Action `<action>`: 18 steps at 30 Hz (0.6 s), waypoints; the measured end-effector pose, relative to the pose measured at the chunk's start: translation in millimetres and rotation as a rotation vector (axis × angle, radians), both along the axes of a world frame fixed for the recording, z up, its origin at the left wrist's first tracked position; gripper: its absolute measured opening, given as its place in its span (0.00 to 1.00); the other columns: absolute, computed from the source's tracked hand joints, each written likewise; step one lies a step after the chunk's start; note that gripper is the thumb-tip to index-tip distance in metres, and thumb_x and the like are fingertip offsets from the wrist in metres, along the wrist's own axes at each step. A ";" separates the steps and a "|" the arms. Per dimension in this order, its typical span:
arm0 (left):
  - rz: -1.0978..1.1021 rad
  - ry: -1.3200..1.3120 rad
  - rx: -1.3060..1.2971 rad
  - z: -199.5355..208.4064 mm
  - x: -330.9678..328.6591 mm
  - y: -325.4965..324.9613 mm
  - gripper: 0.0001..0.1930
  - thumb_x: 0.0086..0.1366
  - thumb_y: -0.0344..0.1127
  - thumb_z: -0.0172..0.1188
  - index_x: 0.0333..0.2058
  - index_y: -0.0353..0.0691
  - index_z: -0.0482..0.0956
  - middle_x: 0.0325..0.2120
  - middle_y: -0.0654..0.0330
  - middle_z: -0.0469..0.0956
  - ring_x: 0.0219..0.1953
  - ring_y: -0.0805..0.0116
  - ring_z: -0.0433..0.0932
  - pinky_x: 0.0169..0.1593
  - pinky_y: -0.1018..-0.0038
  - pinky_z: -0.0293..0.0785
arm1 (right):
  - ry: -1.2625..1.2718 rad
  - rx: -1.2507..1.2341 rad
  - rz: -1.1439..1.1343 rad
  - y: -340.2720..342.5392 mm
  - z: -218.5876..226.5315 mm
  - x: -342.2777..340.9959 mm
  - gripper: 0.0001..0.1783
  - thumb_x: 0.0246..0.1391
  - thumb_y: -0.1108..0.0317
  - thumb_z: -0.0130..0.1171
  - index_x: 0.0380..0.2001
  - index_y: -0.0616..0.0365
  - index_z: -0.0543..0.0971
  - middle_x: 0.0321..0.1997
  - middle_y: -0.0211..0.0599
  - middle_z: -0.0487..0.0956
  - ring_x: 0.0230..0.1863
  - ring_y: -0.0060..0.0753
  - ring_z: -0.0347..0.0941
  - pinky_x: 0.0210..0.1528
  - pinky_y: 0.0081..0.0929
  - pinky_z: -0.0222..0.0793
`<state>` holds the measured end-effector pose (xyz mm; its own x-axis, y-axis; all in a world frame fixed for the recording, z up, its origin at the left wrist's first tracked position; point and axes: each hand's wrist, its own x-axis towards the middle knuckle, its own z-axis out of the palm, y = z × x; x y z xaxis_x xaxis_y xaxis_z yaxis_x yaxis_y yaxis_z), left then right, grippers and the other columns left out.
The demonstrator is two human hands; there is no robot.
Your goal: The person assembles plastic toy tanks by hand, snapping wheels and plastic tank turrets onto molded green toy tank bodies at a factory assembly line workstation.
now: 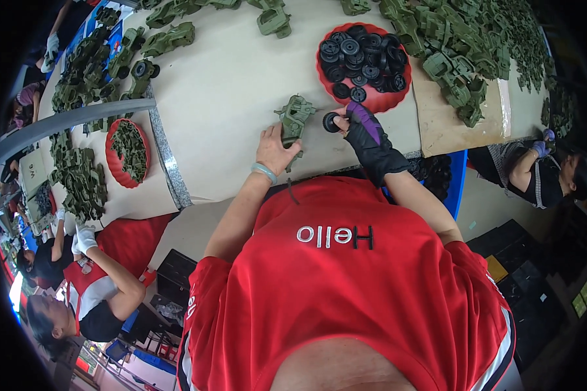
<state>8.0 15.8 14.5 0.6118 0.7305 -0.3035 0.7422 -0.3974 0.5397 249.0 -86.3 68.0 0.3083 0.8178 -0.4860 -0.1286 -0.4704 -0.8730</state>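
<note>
My left hand (277, 151), with a pale bangle at the wrist, is closed around the near end of a green plastic toy vehicle body (296, 115) at the table's front. In a black and purple fingerless glove, my right hand (365, 133) pinches a small black toy wheel (331, 122) just right of that body. A narrow gap separates the wheel from the vehicle. Beyond my right hand stands a red scalloped bowl (388, 104) heaped with black wheels (355, 57).
Green vehicle bodies (443, 72) are piled at the far right, partly on cardboard (430, 127). More bodies (78, 182) and a red bowl of small green parts (129, 153) lie left, past a grey curved bar (78, 117). Co-workers sit at both sides; one wears white gloves (85, 238).
</note>
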 end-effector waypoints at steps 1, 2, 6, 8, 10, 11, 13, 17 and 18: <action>0.046 0.003 0.025 4.6 2.6 -4.7 0.41 0.56 0.57 0.71 0.58 0.31 0.73 0.53 0.45 0.75 0.58 0.47 0.73 0.61 0.55 0.73 | -0.082 0.031 0.016 6.0 1.1 -3.8 0.13 0.65 0.64 0.63 0.48 0.60 0.81 0.39 0.32 0.82 0.38 0.24 0.77 0.43 0.26 0.74; 0.051 0.004 0.023 5.2 3.3 -5.6 0.41 0.56 0.57 0.71 0.58 0.31 0.73 0.53 0.45 0.75 0.58 0.47 0.73 0.61 0.55 0.73 | -0.164 0.062 0.032 12.6 1.5 -7.9 0.12 0.62 0.67 0.65 0.46 0.60 0.82 0.38 0.34 0.83 0.36 0.26 0.76 0.40 0.29 0.75; 0.089 0.030 -0.009 0.4 7.7 -4.4 0.41 0.55 0.57 0.71 0.59 0.32 0.73 0.55 0.47 0.75 0.59 0.48 0.72 0.61 0.56 0.74 | -0.370 0.197 0.057 45.5 -19.2 -10.5 0.15 0.57 0.70 0.67 0.47 0.61 0.83 0.36 0.39 0.82 0.35 0.32 0.77 0.39 0.32 0.74; 0.094 0.020 0.004 -0.8 6.9 -4.7 0.41 0.55 0.57 0.72 0.59 0.32 0.73 0.55 0.47 0.75 0.59 0.48 0.72 0.61 0.56 0.74 | -0.416 0.266 0.056 58.8 -20.7 -14.5 0.12 0.55 0.71 0.67 0.43 0.62 0.82 0.36 0.42 0.83 0.35 0.36 0.79 0.38 0.34 0.75; 0.082 0.025 -0.018 6.0 9.2 -4.0 0.40 0.57 0.57 0.71 0.58 0.30 0.73 0.54 0.46 0.75 0.58 0.47 0.73 0.61 0.57 0.74 | -0.432 0.245 0.085 69.9 -21.4 -19.8 0.09 0.53 0.73 0.67 0.38 0.62 0.81 0.36 0.44 0.84 0.36 0.40 0.81 0.39 0.36 0.75; 0.086 0.025 -0.020 5.8 9.1 -5.1 0.40 0.57 0.57 0.71 0.58 0.30 0.73 0.54 0.46 0.75 0.58 0.47 0.73 0.61 0.57 0.74 | -0.459 0.231 0.115 68.8 -19.2 -19.3 0.07 0.52 0.74 0.67 0.34 0.63 0.79 0.36 0.45 0.84 0.37 0.43 0.82 0.39 0.37 0.76; 0.089 0.039 -0.031 6.6 8.9 -5.8 0.40 0.57 0.56 0.71 0.58 0.31 0.73 0.53 0.48 0.75 0.58 0.48 0.74 0.60 0.57 0.75 | -0.485 0.218 0.118 66.7 -26.0 -19.2 0.07 0.52 0.74 0.66 0.34 0.63 0.79 0.35 0.45 0.84 0.36 0.42 0.82 0.40 0.37 0.76; 0.096 0.042 -0.019 9.2 9.1 -6.5 0.40 0.56 0.56 0.71 0.58 0.31 0.73 0.53 0.48 0.75 0.57 0.48 0.74 0.59 0.57 0.75 | -0.395 0.188 0.063 65.1 -20.6 -23.1 0.08 0.54 0.73 0.67 0.37 0.62 0.81 0.34 0.44 0.84 0.35 0.40 0.82 0.40 0.36 0.76; 0.101 0.042 -0.032 10.2 9.0 -5.8 0.39 0.56 0.55 0.71 0.58 0.31 0.73 0.53 0.48 0.75 0.57 0.49 0.74 0.59 0.57 0.75 | -0.393 0.187 0.066 65.7 -17.1 -23.4 0.08 0.54 0.73 0.67 0.37 0.62 0.81 0.34 0.44 0.84 0.35 0.40 0.82 0.40 0.36 0.76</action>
<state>16.9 10.0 24.8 0.5218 0.7772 -0.3516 0.7999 -0.3026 0.5182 225.7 -20.7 50.8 0.3845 0.9046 -0.1838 0.2558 -0.2957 -0.9204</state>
